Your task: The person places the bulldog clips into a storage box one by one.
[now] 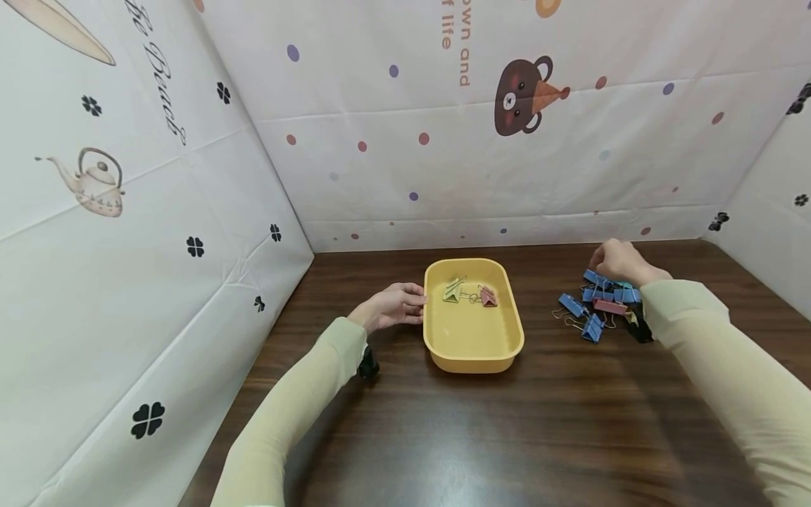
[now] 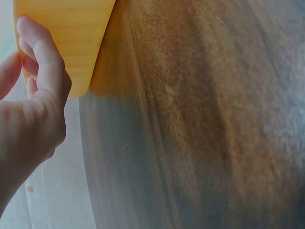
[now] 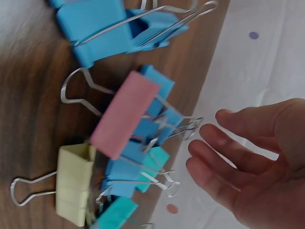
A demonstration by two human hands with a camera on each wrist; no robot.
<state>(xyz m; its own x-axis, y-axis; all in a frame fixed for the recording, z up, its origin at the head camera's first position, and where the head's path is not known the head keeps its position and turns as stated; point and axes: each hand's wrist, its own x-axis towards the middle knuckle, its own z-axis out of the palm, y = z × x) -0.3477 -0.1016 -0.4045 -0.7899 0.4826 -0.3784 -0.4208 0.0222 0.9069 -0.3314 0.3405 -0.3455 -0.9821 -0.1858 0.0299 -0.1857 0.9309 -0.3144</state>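
My left hand [image 1: 395, 306] is at the left side of a yellow plastic tray [image 1: 469, 341], its fingers against the outer wall. Close up in the left wrist view, the fingertips [image 2: 31, 28] lie along the tray wall [image 2: 78, 47], the thumb near the rim. Inside the tray lie a yellow-green binder clip [image 1: 453, 291] and a pink binder clip [image 1: 487, 296]. Over the far side of a binder clip pile, my right hand [image 1: 621, 260] holds nothing. Its loosely bent fingers [image 3: 224, 143] are just apart from a pink clip [image 3: 125, 114] and blue clips [image 3: 95, 33] in the right wrist view.
Also in the pile are a pale yellow clip [image 3: 74, 183], teal clips [image 3: 116, 212] and something black [image 1: 641, 331] beside the right sleeve. The dark wooden table [image 1: 507, 436] meets white patterned sheets [image 1: 380, 176] at its back and sides.
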